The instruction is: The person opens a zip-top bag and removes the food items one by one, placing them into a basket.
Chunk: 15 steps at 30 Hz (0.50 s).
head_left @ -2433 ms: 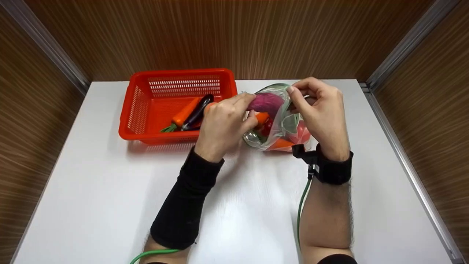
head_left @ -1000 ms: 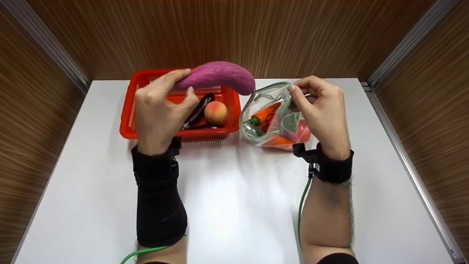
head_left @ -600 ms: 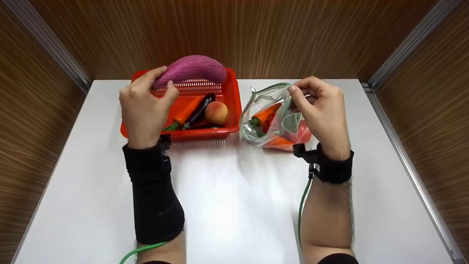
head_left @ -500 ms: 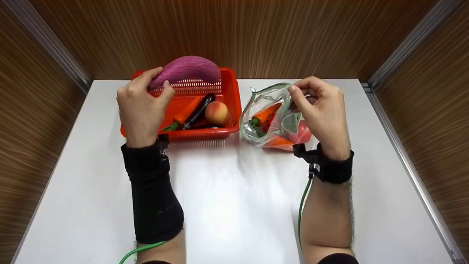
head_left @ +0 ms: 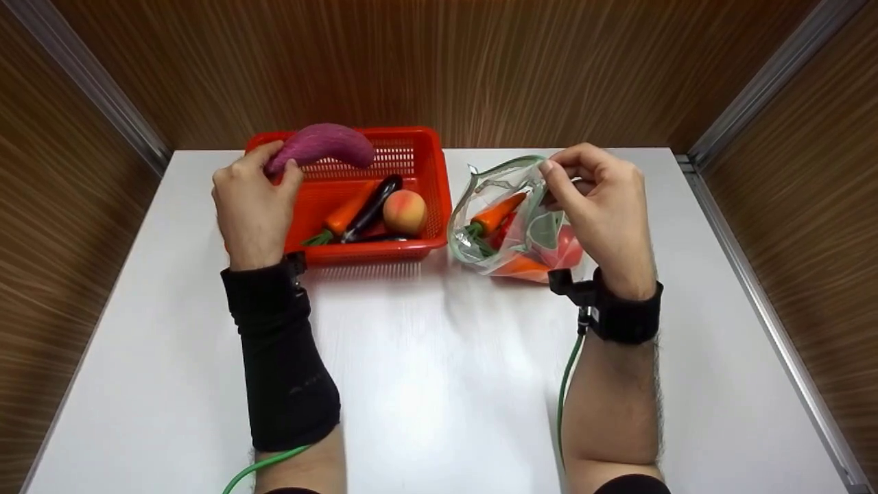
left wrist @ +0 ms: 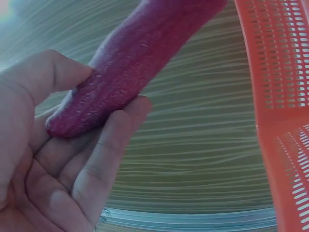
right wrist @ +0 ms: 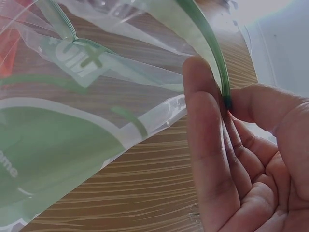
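My left hand (head_left: pixel 254 209) pinches one tapered end of a curved purple sweet potato (head_left: pixel 326 144) between thumb and fingers. The sweet potato hangs over the back left of the red basket (head_left: pixel 439 185), its rough skin clear in the left wrist view (left wrist: pixel 130 63). On the right, my right hand (head_left: pixel 603 213) pinches the green zip edge of a clear zip bag (head_left: pixel 545 230), its mouth facing left. Through the bag show a carrot (head_left: pixel 497 214), another orange piece and red items partly hidden by the film. The right wrist view shows the thumb and fingers on that edge (right wrist: pixel 219 63).
Inside the basket lie a carrot (head_left: pixel 346 211), a dark eggplant (head_left: pixel 374 206), a peach (head_left: pixel 405 211) and another dark item along the front wall. Basket and bag stand side by side at the back of a white table (head_left: pixel 425 377). Wood-grain walls (head_left: pixel 439 68) enclose it.
My left hand has drawn the sweet potato out of the bag, moved it left over the basket, and lowered it slightly. The right hand and bag have stayed almost still.
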Motion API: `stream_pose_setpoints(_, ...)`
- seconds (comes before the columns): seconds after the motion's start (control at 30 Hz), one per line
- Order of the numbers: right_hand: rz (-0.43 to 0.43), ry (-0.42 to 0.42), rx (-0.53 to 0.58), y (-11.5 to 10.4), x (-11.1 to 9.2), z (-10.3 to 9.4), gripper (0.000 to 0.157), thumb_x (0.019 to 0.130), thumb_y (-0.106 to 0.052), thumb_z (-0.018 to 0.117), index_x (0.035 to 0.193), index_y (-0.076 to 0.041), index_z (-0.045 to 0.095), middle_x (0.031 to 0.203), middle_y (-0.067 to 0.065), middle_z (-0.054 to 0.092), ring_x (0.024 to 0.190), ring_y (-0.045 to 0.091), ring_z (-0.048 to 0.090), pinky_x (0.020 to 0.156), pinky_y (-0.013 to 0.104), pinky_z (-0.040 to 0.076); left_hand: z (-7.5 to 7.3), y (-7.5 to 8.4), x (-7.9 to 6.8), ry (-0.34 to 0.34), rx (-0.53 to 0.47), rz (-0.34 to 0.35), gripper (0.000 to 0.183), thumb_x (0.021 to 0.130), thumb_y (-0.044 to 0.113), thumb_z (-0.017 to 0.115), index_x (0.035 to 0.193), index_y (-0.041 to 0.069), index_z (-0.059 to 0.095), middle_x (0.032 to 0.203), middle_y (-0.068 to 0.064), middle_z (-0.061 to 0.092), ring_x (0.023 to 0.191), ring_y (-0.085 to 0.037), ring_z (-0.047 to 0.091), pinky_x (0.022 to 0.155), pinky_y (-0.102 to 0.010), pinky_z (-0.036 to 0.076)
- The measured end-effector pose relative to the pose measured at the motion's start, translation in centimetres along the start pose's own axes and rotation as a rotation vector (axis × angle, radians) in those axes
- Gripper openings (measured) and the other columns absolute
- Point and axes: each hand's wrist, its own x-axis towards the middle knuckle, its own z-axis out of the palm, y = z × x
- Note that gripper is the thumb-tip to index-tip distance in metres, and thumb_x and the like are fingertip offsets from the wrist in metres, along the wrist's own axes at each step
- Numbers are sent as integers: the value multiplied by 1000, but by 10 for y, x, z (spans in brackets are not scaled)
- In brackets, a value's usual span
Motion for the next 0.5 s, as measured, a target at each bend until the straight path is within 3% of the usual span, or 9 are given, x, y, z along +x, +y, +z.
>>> stream_pose_setpoints(0.13,-7,0,0,1,0,0,14,112,-11,78,111,2,85,97,4,84,75,7,83,72,20,69,4,-6,2,-34,21,-28,38,112,24,75,144,6,84,139,-22,85,131,-42,83,120,-54,65)
stream_pose_setpoints(0.33,-16,-5,-1,2,1,-1,18,112,-14,78,109,3,84,91,-10,81,73,11,82,73,23,70,9,-15,2,-96,59,-46,37,113,22,72,145,6,83,131,-24,86,117,-45,81,112,-59,68)
stream_pose_setpoints(0.5,-13,-7,7,2,1,-1,18,112,-14,78,109,3,84,90,-12,80,73,9,82,73,22,70,14,-20,3,-142,88,-72,38,115,20,72,149,4,80,134,-26,85,122,-46,80,115,-58,67)
